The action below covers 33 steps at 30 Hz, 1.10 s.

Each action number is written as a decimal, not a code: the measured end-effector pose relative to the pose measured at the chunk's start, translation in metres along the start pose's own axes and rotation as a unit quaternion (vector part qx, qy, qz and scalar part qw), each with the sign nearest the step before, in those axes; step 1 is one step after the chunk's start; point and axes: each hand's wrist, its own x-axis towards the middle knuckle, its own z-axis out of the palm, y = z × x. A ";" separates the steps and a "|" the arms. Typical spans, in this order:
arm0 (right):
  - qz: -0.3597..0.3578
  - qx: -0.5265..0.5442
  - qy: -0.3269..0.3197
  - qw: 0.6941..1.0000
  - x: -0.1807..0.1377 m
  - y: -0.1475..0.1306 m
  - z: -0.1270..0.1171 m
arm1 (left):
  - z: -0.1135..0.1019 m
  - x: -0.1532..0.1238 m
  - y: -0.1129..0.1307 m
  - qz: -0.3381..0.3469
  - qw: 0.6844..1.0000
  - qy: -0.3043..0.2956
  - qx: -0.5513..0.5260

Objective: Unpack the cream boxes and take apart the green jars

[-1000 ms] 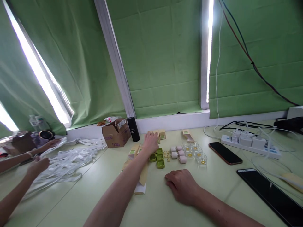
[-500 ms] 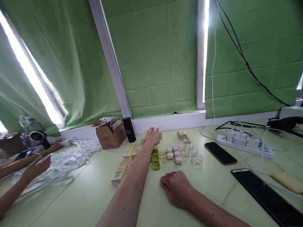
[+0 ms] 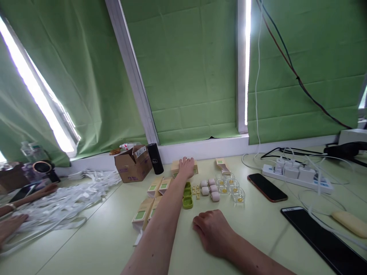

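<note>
My left hand (image 3: pixel 187 168) reaches far forward, its fingers apart and lying over small kraft paper boxes (image 3: pixel 174 168) with green labels by the wall. Closed loosely, my right hand (image 3: pixel 213 231) rests on the table with nothing visible in it. Beside my left forearm stand green square cups (image 3: pixel 187 202), partly covered by the arm. To their right are small yellow pieces (image 3: pixel 197 191), pale pink rounded blocks (image 3: pixel 215 196) and clear containers (image 3: pixel 238 196) with yellow centres. More kraft boxes (image 3: pixel 140 214) stand left of the forearm; another box (image 3: pixel 222 165) lies at the back.
A cardboard carton (image 3: pixel 133 166) and a black cylinder (image 3: pixel 155 158) stand at the back left. Another person's hands (image 3: pixel 17 223) touch a heap of white straps (image 3: pixel 77 194). On the right lie phones (image 3: pixel 266 187), a power strip (image 3: pixel 298 177) and cables.
My left hand stays over the far boxes, its fingers drawn slightly closer together. The co-worker's hands have moved left and down. My right hand keeps its place; the view has shifted slightly.
</note>
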 end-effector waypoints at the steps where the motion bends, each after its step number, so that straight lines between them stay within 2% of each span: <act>1: 0.000 0.001 0.001 1.000 0.000 0.000 0.000 | 0.000 -0.002 0.001 0.003 1.000 0.007 -0.020; 6: -0.007 0.003 0.025 1.000 -0.002 0.001 0.002 | -0.007 -0.011 0.005 0.012 0.987 0.045 -0.155; 11: -0.028 0.029 0.109 0.993 -0.003 0.006 0.006 | -0.029 -0.029 0.003 0.007 0.938 0.081 -0.337; 14: -0.043 0.057 0.213 0.974 -0.006 0.014 0.002 | -0.042 -0.058 0.002 0.010 0.896 0.086 -0.435; 17: -0.026 0.099 0.323 0.941 -0.008 0.025 -0.008 | -0.051 -0.100 0.004 0.016 0.861 0.075 -0.503; 19: -0.004 0.156 0.356 0.922 -0.008 0.030 -0.015 | -0.052 -0.131 0.008 0.019 0.840 0.063 -0.539; 20: 0.012 0.197 0.365 0.910 -0.008 0.032 -0.018 | -0.052 -0.145 0.011 0.020 0.812 0.052 -0.581; 22: 0.040 0.290 0.357 0.887 -0.007 0.034 -0.021 | -0.049 -0.167 0.018 0.019 0.784 0.022 -0.620; 25: 0.056 0.382 0.290 0.876 -0.005 0.037 -0.018 | -0.041 -0.187 0.030 0.020 0.772 0.029 -0.635; 29: 0.080 0.391 0.203 0.894 -0.002 0.040 -0.009 | -0.028 -0.200 0.036 0.031 0.776 0.030 -0.629; 33: 0.107 0.359 0.154 0.914 -0.002 0.041 -0.008 | -0.019 -0.210 0.029 0.042 0.784 -0.025 -0.619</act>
